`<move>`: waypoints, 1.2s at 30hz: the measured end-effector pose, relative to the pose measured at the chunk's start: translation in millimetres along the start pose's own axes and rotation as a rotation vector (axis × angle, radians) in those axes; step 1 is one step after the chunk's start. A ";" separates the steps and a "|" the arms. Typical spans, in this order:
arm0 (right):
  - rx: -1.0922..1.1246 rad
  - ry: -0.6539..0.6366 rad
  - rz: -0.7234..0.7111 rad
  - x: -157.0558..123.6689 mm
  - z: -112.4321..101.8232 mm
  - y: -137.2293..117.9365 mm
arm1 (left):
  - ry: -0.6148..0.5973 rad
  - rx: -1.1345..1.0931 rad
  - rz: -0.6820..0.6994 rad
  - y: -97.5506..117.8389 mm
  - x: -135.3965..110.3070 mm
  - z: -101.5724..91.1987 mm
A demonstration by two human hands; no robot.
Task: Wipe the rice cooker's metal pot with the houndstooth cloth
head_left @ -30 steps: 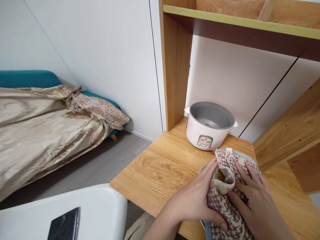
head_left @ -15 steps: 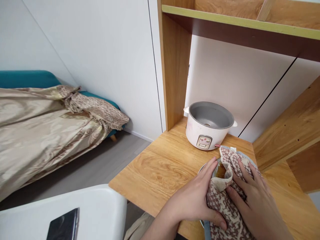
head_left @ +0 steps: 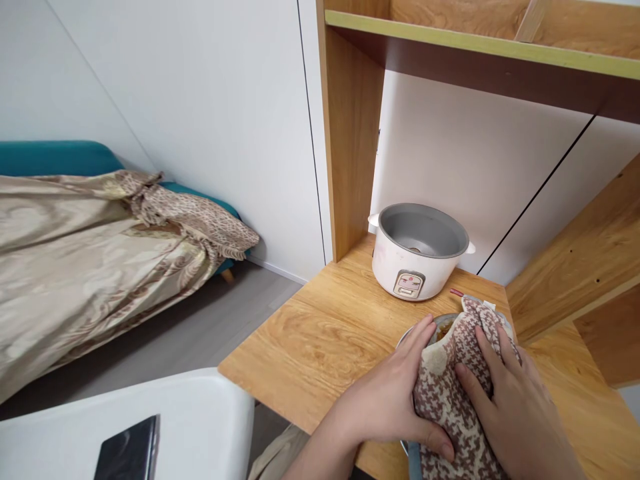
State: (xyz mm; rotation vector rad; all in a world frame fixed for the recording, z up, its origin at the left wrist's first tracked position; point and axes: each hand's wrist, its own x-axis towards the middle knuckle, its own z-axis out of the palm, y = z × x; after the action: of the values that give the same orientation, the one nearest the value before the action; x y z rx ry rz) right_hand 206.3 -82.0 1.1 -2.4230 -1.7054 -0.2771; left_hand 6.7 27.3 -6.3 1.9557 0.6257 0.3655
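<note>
A brown-and-cream patterned cloth [head_left: 447,393] with blue edging and a small red loop lies over a round metal bowl [head_left: 403,337]. Between the cloth's far edge and the rim, brownish contents [head_left: 443,331] show. My left hand [head_left: 383,390] curves along the left side, thumb pressed on the cloth and fingers at the rim. Bent over the right part of the cloth, my right hand [head_left: 520,393] grips it with fingers slightly apart. Most of the bowl is hidden. Just beyond stands a white rice cooker [head_left: 390,267], lidless, with nothing in its grey inside.
All this rests on a wooden desk [head_left: 300,347] under a wooden shelf [head_left: 480,43]. A white surface [head_left: 200,413] at lower left carries a dark flat object [head_left: 127,450]. Farther left is a teal sofa [head_left: 55,155] draped with a beige cover [head_left: 75,267].
The cloth's far end has shifted right, and its raised fold has flattened. More of the bowl's far rim shows. My left hand has hardly moved; my right fingers shifted slightly.
</note>
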 end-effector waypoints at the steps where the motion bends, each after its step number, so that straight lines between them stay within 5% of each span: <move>1: 0.004 0.021 -0.020 -0.3 1.2 1.0 | 0.003 -0.006 0.004 -0.6 -0.1 0.3; 36: 0.056 0.008 0.028 -1.2 -0.1 0.4 | -0.017 0.006 -0.010 1.3 0.5 -0.8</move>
State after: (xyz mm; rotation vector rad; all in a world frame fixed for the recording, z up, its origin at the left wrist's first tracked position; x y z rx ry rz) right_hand 206.2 -83.3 0.8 -2.4003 -1.6523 -0.2318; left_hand 7.0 27.8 -4.8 1.9583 0.6265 0.3411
